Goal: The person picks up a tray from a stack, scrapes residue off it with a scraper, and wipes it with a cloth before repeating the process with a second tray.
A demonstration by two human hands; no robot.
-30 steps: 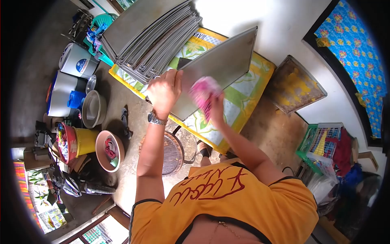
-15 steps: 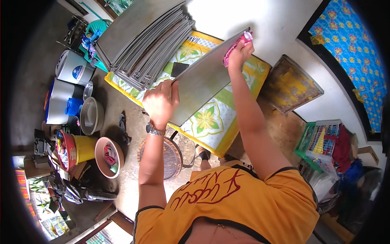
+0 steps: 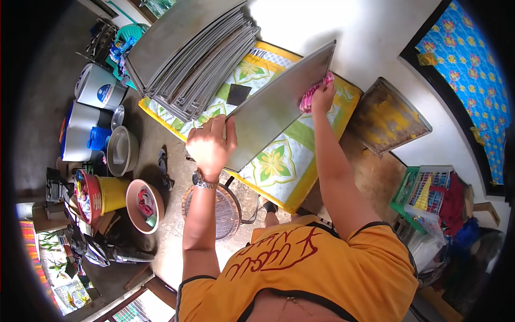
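A flat grey metal tray [image 3: 273, 107] stands tilted on edge over the table. My left hand [image 3: 211, 144], with a watch at the wrist, grips its near left edge, fingers over the top. My right hand [image 3: 323, 96] is closed on a pink patterned cloth [image 3: 310, 100], which presses against the tray's face near the right end. To the left, a thick stack of similar metal trays [image 3: 201, 64] leans on the table. Between the stack and the held tray lies a small dark square piece [image 3: 238, 94].
The table wears a green, white and yellow floral cloth [image 3: 273, 163]. A stained yellowish board [image 3: 389, 115] leans against the right wall. Plastic crates [image 3: 424, 188] stand at right. Basins [image 3: 122, 152], a yellow bucket [image 3: 113, 194] and a round stool [image 3: 212, 212] are on the floor at left.
My right hand has moved the pink cloth down from the tray's upper right edge onto its face. The tray has tilted slightly more upright. My left hand keeps its grip.
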